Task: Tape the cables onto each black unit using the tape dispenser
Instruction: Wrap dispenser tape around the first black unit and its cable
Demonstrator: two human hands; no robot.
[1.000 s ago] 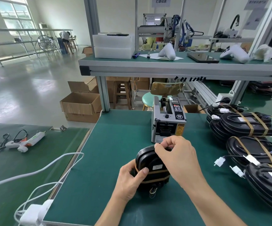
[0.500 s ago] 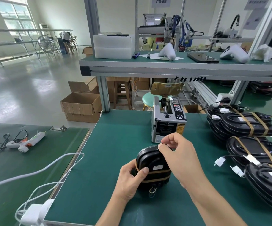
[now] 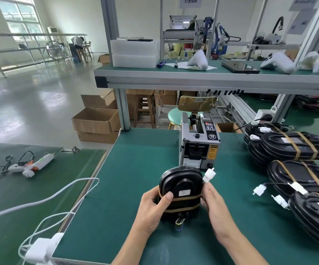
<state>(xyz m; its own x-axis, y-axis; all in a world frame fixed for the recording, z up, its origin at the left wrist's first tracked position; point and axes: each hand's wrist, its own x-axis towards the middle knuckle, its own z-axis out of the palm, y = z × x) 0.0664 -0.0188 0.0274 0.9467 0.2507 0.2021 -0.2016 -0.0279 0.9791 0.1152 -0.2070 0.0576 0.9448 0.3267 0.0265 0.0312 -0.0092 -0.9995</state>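
A black unit stands tilted on the green bench in front of me, with two brown tape bands across its lower half. My left hand grips its left side, thumb lying on the upper band. My right hand holds its right edge, fingers against the cable whose white connector sticks up beside the unit. Thin coloured wires hang below the unit. The grey tape dispenser stands just behind it.
Several taped black units with white plugs are stacked along the right of the bench. A white glue gun and white cables lie on the left table. A shelf runs overhead behind the dispenser.
My right hand came down from the unit's top, near the dispenser mouth, to its right edge. The unit's top and the white connector are now uncovered. My left hand stays put.
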